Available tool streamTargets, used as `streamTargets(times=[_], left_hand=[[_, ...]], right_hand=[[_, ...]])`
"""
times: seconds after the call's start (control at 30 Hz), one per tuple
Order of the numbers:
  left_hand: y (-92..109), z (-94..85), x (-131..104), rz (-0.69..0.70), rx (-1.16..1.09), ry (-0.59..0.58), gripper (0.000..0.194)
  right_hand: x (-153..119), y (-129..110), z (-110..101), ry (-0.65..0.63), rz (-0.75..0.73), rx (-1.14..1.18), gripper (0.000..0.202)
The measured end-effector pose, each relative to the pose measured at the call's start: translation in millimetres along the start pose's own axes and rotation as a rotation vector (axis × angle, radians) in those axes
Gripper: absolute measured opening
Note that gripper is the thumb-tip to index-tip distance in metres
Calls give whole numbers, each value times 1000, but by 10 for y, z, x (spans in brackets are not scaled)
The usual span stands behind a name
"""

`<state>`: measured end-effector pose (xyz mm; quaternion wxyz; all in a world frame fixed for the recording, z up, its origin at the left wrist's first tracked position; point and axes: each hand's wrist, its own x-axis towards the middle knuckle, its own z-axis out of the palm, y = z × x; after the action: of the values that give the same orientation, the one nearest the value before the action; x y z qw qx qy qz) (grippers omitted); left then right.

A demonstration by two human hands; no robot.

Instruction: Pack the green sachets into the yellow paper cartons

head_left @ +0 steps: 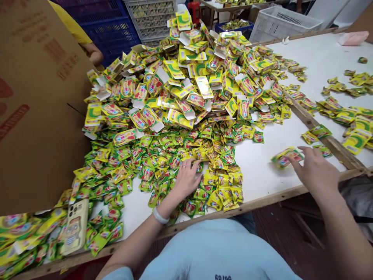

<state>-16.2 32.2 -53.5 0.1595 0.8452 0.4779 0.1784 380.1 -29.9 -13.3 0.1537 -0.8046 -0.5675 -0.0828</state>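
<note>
The right hand pinched a box, probably light and crushable, best held by its edges; left hand bent over packets, grip unclear.

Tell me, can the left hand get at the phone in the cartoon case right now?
Probably yes: the phone lies uncovered by the front edge of the table, with only low sachets and a bare stretch between it and the left hand. The cardboard box stands beyond, seemingly not blocking.

A small carton, yellow and green with red, is held blurred over the white tabletop. Shiny sachets, green or yellow, lie loosely heaped; some reach the near edge.
</note>
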Motion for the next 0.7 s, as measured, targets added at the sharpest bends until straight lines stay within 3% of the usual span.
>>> streamTargets(times=[0.07,0.13,0.2,0.27,0.33,0.43,0.5,0.57,0.63,0.7], left_hand=[[-158,34,32,0,64,2,31],[-224,21,39,-10,-2,34,18],[-228,-41,14,-93,-175,98,15],[-197,-126,-35,-256,-443,155,17],[-141,-193,-82,-421,-761,187,26],[3,-216,-98,-528,-1109,241,41],[124,-188,-75,-529,-1194,277,45],[224,-158,-47,-507,-1220,297,45],[262,-148,-31,-488,-1221,313,43],[226,-165,-33,-495,-1212,324,42]], right_hand=[[94,-191,144,-8,-157,46,37],[128,-519,341,-165,-425,258,35],[127,-818,538,-359,-644,396,37],[110,-1002,671,-438,-697,457,29],[82,-1103,699,-371,-585,576,18],[-31,-1289,546,-265,-220,1004,19],[-160,-1473,387,-362,34,1345,26],[-292,-1625,262,-521,181,1560,35],[-392,-1673,205,-635,184,1570,38],[-443,-1636,218,-674,17,1387,35]])
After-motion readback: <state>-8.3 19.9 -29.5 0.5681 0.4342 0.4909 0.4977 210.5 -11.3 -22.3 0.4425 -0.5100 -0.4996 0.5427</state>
